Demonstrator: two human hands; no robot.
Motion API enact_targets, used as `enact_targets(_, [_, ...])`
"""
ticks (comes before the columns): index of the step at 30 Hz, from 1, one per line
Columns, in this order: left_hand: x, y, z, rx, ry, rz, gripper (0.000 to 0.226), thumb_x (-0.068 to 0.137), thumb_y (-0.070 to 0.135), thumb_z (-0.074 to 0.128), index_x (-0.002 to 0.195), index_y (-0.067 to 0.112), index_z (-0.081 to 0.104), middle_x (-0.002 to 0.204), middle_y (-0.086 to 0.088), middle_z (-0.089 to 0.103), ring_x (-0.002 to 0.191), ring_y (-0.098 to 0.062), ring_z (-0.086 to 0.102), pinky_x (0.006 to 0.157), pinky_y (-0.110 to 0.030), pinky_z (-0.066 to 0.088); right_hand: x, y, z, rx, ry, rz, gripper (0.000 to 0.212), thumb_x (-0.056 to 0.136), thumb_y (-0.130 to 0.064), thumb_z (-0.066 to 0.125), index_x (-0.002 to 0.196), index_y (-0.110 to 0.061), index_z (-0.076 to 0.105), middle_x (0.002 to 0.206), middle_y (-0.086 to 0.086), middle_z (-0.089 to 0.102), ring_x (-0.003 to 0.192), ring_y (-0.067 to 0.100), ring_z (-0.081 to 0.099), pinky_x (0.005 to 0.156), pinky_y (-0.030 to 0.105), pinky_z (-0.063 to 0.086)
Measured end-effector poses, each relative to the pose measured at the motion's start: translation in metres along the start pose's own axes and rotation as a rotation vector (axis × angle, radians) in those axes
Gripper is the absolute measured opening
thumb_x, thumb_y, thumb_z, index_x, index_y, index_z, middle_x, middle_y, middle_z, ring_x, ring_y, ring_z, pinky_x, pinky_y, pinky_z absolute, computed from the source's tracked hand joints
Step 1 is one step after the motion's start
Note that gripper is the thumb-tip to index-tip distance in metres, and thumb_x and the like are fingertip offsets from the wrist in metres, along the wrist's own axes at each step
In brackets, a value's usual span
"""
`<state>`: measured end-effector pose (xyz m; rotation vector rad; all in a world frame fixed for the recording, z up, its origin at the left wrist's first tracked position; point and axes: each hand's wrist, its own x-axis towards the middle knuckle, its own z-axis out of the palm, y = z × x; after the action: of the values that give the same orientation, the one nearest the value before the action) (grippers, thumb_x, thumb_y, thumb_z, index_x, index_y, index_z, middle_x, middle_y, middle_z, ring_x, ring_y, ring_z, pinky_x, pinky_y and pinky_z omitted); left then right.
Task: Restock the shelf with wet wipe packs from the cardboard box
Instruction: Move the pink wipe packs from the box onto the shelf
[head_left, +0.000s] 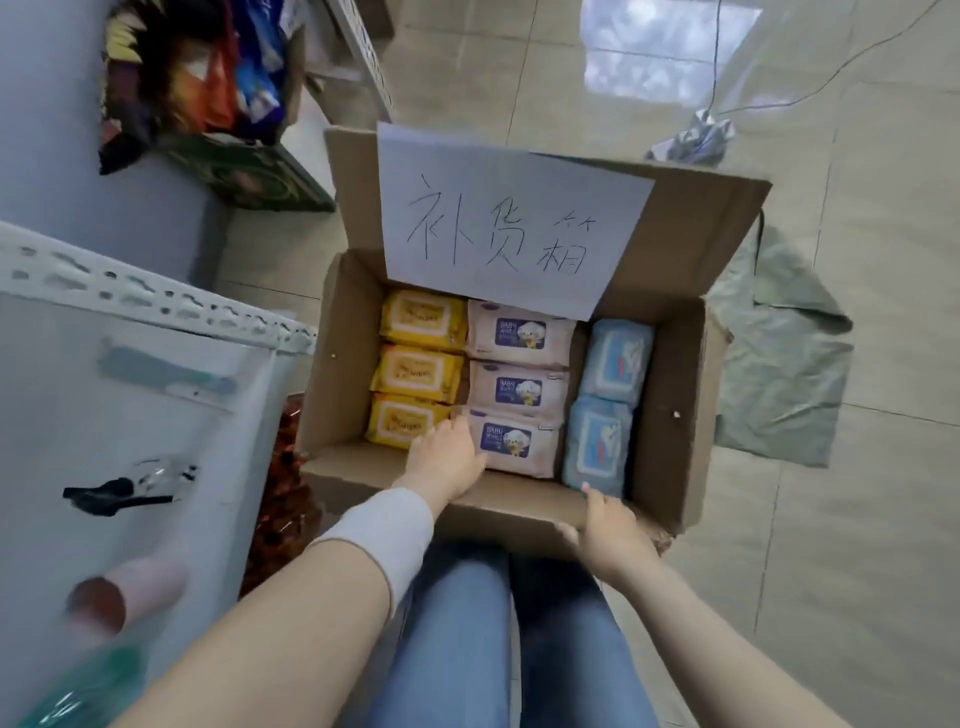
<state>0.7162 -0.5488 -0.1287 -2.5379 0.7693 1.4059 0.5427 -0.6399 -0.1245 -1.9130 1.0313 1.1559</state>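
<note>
Here, the left hand (447, 462) reaches down into the open cardboard box (670, 415) and lies on the left end of the nearest pink pack (519, 441). Its fingers dip into the gap between that pack and the neighbouring yellow one, and the thumb lies across the pack's top. It seems to be clasping that end, though blur softens the fingertips. A white sleeve (384, 535) covers the wrist behind it.

Just beyond this grip, two more pink packs (519, 364) lie flat in a row toward the far wall. To its left, touching the hand, is a column of three yellow packs (415, 364). To its right, past the pink row, are two blue packs (602, 405).

The right hand (608, 535) pinches the box's near wall at the right corner, thumb over the rim just in front of the nearer blue pack and fingers curled round the outside.

Above both hands, a paper sign (509, 218) with handwritten characters is stuck to the raised far flap. The white shelf (156, 301) stands well to the left of the left hand. A green cloth (779, 353) lies on the tiles to the right of the box. The person's jeans (457, 623) show below the arms.
</note>
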Motion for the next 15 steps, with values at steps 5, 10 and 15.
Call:
enact_targets(5, [0.133,0.015,0.01,-0.308,0.133,-0.074,0.055,0.091,0.03,0.053,0.139,0.012,0.034,0.135,-0.015,0.048,0.124,-0.034,0.048,0.102,-0.044,0.042,0.117,-0.007,0.019,0.227,-0.005,0.011,0.071,0.093,-0.036,0.051,0.147,-0.005,0.016,0.146,0.017,0.036,0.133,0.03,0.039,0.105,0.032,0.033])
enact_targets(10, [0.226,0.029,0.002,-0.329,0.276,-0.073,0.077,0.088,0.047,0.055,0.144,0.005,0.023,0.14,-0.018,0.042,0.127,-0.033,0.044,0.104,-0.041,0.04,0.191,-0.025,0.045,0.393,0.038,0.071,0.088,0.087,-0.041,0.059,0.146,0.003,0.01,0.142,0.021,0.04,0.128,0.034,0.043,0.101,0.033,0.038])
enact_targets(15, [0.245,0.018,-0.002,-0.579,0.423,-0.084,0.081,0.079,0.035,0.072,0.136,-0.003,0.028,0.133,-0.016,0.05,0.122,-0.028,0.05,0.093,-0.028,0.042,0.206,-0.033,0.051,0.653,0.104,0.253,0.104,0.074,-0.029,0.077,0.146,-0.002,0.007,0.15,0.019,0.026,0.138,0.031,0.03,0.11,0.034,0.026])
